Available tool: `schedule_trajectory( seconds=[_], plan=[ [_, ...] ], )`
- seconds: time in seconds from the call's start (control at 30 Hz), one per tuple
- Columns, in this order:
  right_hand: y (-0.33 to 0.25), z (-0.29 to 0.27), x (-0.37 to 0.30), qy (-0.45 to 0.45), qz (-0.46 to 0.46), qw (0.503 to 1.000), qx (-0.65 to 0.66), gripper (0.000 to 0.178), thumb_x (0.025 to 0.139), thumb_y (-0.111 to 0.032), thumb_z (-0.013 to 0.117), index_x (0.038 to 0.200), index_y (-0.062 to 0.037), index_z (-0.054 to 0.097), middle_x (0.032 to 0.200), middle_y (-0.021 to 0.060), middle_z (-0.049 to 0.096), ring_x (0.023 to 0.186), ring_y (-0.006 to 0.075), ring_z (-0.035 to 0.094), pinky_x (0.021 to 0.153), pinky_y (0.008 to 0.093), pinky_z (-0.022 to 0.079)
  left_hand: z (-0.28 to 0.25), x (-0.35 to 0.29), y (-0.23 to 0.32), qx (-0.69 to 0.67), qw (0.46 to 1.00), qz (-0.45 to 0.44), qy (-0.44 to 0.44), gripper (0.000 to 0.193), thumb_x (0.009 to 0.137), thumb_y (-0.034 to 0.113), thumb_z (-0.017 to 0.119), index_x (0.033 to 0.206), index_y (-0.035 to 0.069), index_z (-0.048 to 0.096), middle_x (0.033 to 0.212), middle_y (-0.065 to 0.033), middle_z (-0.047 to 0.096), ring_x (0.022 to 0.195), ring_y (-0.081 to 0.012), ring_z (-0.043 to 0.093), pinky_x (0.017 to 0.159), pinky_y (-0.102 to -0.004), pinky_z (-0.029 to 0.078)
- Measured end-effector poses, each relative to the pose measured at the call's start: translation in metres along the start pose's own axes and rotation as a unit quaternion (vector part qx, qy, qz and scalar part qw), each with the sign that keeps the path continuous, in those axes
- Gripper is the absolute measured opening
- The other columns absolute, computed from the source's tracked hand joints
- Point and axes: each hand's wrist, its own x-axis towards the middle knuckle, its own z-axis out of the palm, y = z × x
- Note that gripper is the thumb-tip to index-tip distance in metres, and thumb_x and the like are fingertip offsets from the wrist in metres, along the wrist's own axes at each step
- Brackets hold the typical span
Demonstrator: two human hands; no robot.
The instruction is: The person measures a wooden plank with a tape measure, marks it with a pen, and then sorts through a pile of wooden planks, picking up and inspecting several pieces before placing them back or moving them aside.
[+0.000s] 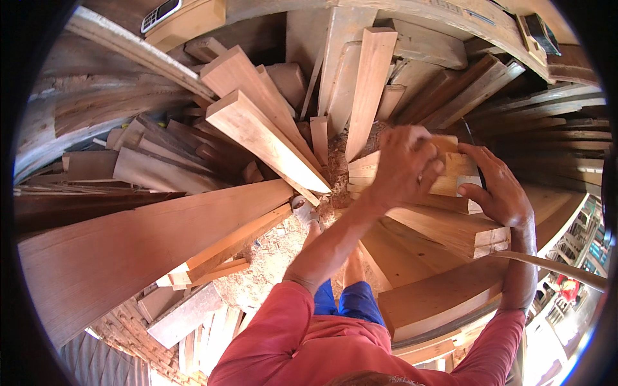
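Observation:
A stack of pale wooden boards (444, 231) stands in front of me on the right, with a short wooden block (458, 166) on top. My right hand (499, 186) is at the block's right end, thumb on the near side and fingers over the far side, closed round it. A thin dark strip (468, 134) rises beside those fingers; its kind is unclear. Over the block's left part is my left hand (409, 164), its fingers curled in and slightly blurred. Whatever it may hold is hidden.
Planks lean at the left (154, 231) and ahead, including an upright beam (372, 83). Offcuts (161, 161) lie piled at the left. Sawdust (277, 251) covers the floor by my foot (304, 211). A phone (162, 14) rests at the far left. A wooden strip (553, 265) juts in at right.

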Motion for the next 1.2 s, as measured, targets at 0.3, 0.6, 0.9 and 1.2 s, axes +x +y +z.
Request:
schedule_trajectory(
  seconds=[0.3, 0.6, 0.9, 1.2],
  plan=[
    [-0.007, 0.008, 0.005, -0.008, 0.037, 0.999, -0.028, 0.079, 0.084, -0.026, 0.08, 0.152, -0.0007, 0.049, 0.144, 0.0249, 0.057, 0.134, 0.0459, 0.054, 0.115, 0.0481, 0.042, 0.029, -0.018, 0.027, -0.004, 0.996, -0.073, 0.056, 0.043, 0.104, 0.039, 0.051, 0.125, 0.003, 0.06, 0.132, -0.0212, 0.049, 0.123, -0.044, 0.045, 0.105, -0.0588, 0.036],
    [0.008, 0.014, 0.013, -0.004, 0.01, 0.998, -0.057, 0.086, 0.082, -0.027, 0.082, 0.155, 0.0023, 0.047, 0.16, 0.0279, 0.045, 0.147, 0.0475, 0.044, 0.121, 0.0483, 0.038, 0.03, -0.016, 0.028, -0.024, 0.996, -0.068, 0.062, 0.04, 0.101, 0.038, 0.054, 0.12, 0.003, 0.061, 0.13, -0.021, 0.052, 0.122, -0.0447, 0.048, 0.105, -0.0589, 0.036],
    [0.001, 0.009, 0.008, -0.003, -0.008, 0.999, -0.047, 0.077, 0.084, -0.021, 0.08, 0.152, 0.0007, 0.05, 0.155, 0.027, 0.05, 0.142, 0.0476, 0.05, 0.116, 0.0505, 0.044, 0.039, -0.031, 0.013, -0.123, 0.983, -0.083, 0.11, 0.052, 0.107, 0.045, 0.055, 0.138, 0.003, 0.054, 0.143, -0.0191, 0.051, 0.131, -0.0423, 0.049, 0.111, -0.0546, 0.038],
    [-0.004, 0.01, 0.005, -0.011, -0.01, 0.999, -0.042, 0.073, 0.086, -0.021, 0.08, 0.151, -0.0008, 0.053, 0.155, 0.0262, 0.051, 0.141, 0.0471, 0.051, 0.115, 0.0518, 0.044, 0.013, -0.061, -0.059, -0.139, 0.967, -0.196, -0.089, 0.063, 0.104, 0.037, 0.066, 0.157, 0.01, 0.044, 0.151, -0.0211, 0.053, 0.139, -0.0372, 0.048, 0.119, -0.0532, 0.032]
  ],
)
